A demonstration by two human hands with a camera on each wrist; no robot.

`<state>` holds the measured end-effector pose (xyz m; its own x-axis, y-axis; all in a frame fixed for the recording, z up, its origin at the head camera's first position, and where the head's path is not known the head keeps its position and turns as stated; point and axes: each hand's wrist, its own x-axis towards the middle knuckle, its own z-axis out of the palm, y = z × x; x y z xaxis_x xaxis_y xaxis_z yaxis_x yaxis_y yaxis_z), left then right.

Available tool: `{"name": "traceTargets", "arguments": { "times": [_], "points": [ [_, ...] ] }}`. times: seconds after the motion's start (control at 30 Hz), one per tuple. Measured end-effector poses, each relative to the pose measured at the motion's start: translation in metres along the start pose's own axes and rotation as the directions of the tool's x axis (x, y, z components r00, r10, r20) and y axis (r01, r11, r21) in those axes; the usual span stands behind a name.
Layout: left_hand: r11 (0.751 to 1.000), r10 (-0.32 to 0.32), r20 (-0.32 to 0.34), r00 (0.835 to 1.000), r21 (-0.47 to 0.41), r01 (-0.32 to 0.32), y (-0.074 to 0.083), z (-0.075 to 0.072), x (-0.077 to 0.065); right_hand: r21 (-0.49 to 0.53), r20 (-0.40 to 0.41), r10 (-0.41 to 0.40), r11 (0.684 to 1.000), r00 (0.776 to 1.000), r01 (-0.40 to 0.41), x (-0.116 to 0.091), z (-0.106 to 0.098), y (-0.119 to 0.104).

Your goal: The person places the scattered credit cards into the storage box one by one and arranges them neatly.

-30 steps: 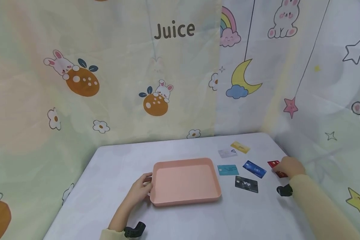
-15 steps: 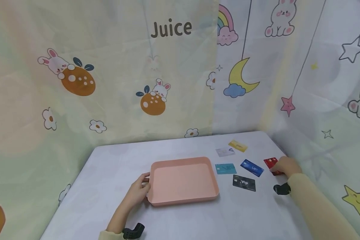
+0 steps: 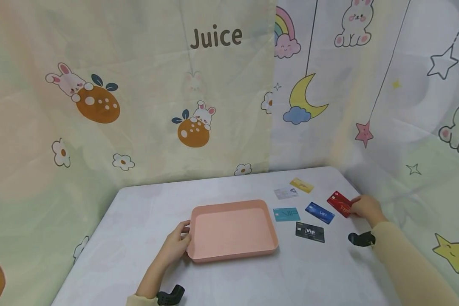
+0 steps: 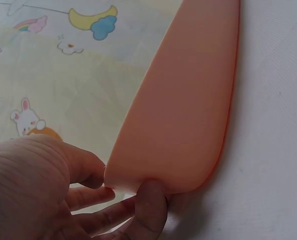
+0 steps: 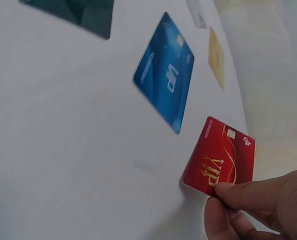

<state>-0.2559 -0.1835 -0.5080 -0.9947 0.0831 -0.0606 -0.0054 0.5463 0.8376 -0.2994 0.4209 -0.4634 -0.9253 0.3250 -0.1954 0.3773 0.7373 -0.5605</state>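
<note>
The right hand pinches the near edge of a red VIP card between thumb and fingers, its gold lettering facing up. In the right wrist view the card is tilted, with a shadow on the table beneath its held edge. At the left side of a pink rectangular tray, the left hand grips the edge with curled fingers. The left wrist view shows one digit at the rim and another pressed against the tray's outer wall; nothing lies in the tray.
Between tray and right hand lie a blue card, a black card and a teal card. Farther back are a pale card and a yellow card. Printed curtains surround the white table.
The right hand has drawn the red card slightly left and back, and more of its face shows now. The left hand stays at the tray; the head view has shifted slightly.
</note>
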Motion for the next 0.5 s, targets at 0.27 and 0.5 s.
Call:
{"name": "traceTargets", "arguments": {
  "times": [0.27,0.5],
  "points": [
    [1.000,0.015,0.008,1.000,0.024,-0.015,0.001,0.000,-0.002,0.340,-0.016,0.107,0.936,0.994,-0.096,0.004,0.001,0.000],
    [0.998,0.011,-0.007,1.000,0.060,-0.010,0.003,0.000,-0.003,0.510,-0.020,0.155,0.851,0.988,-0.123,0.002,0.006,-0.008]
  ]
}}
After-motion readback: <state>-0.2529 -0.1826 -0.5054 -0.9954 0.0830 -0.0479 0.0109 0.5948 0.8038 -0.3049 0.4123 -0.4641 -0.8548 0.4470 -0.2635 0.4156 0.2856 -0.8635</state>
